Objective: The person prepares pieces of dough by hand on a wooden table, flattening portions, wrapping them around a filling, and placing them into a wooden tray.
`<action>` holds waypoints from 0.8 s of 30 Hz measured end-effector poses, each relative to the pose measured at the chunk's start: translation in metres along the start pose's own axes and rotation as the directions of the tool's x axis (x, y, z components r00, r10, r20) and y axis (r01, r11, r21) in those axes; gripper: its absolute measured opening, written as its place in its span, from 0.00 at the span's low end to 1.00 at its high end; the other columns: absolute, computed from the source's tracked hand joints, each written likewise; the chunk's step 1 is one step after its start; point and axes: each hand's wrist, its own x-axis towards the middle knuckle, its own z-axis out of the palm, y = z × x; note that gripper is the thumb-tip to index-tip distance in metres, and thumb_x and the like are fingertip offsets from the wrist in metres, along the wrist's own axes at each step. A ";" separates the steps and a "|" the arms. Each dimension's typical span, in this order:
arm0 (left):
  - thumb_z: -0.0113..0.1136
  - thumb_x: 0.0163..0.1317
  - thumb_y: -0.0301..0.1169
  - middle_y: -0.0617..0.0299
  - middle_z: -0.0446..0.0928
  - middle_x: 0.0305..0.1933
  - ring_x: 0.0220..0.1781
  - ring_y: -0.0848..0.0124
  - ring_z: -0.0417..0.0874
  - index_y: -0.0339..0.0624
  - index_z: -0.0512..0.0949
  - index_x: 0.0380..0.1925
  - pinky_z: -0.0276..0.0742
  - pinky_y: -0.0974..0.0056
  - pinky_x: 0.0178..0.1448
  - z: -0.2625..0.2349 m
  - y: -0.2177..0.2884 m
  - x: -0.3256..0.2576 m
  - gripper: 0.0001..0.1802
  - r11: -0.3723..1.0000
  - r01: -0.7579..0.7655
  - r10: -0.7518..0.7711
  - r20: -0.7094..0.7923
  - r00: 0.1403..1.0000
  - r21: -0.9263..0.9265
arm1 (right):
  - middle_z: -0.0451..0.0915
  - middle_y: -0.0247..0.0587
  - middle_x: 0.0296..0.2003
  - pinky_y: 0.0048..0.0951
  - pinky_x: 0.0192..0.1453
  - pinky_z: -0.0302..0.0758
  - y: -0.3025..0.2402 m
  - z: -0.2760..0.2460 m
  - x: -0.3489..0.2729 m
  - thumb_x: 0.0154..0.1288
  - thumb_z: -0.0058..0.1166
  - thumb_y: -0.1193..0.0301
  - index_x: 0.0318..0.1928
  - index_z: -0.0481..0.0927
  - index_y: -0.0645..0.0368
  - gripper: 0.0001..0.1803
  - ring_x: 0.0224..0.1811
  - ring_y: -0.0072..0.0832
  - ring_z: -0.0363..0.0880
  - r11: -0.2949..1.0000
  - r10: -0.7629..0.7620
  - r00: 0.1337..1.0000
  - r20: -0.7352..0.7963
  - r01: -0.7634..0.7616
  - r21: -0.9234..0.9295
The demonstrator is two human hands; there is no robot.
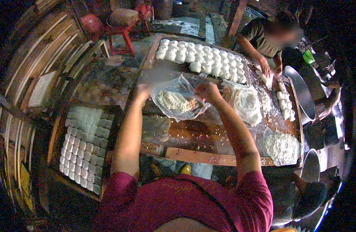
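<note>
A clear plastic bag (184, 82) hangs open between my hands over the wooden table, with a pale crumbly filling (174, 101) lying inside it. My left hand (144, 92) is closed on the bag's left edge. On the opposite side, my right hand (209, 92) grips the bag's right edge with bent fingers. Rows of round white dough balls (209, 58) sit just beyond the bag on the table. To the right of my right hand lies a large mass of dough under plastic (243, 102).
Another person (259, 42) handles dough strips at the table's far right, near a dough roll (285, 102). A flour heap (282, 149) lies at the near right corner. Metal basins (300, 91) stand beyond the right edge. A tray of dough pieces (85, 150) and a red stool (125, 38) are leftward.
</note>
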 end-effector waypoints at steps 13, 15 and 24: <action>0.63 0.50 0.31 0.69 0.78 0.36 0.39 0.77 0.75 0.48 0.78 0.32 0.69 0.71 0.40 -0.024 0.000 0.007 0.08 0.938 0.272 -0.183 0.362 0.914 -0.213 | 0.77 0.41 0.21 0.33 0.30 0.75 -0.023 0.017 -0.055 0.44 0.60 0.71 0.32 0.79 0.61 0.11 0.25 0.31 0.78 0.828 0.327 0.945 -0.007 -0.283 0.484; 0.63 0.50 0.31 0.69 0.78 0.37 0.39 0.78 0.75 0.48 0.78 0.34 0.69 0.71 0.41 -0.023 -0.001 0.011 0.09 0.912 0.310 -0.186 0.405 0.895 -0.267 | 0.77 0.41 0.24 0.29 0.28 0.75 -0.013 0.012 -0.055 0.45 0.59 0.73 0.34 0.77 0.64 0.12 0.25 0.28 0.77 0.722 0.283 0.956 0.075 -0.264 0.640; 0.64 0.49 0.29 0.67 0.77 0.37 0.38 0.77 0.74 0.45 0.78 0.34 0.69 0.73 0.40 -0.008 -0.005 0.011 0.11 0.870 0.368 -0.181 0.481 0.858 -0.329 | 0.77 0.42 0.28 0.26 0.26 0.74 -0.026 -0.002 -0.063 0.44 0.59 0.77 0.38 0.75 0.70 0.17 0.26 0.27 0.76 0.621 0.254 0.947 0.198 -0.317 0.717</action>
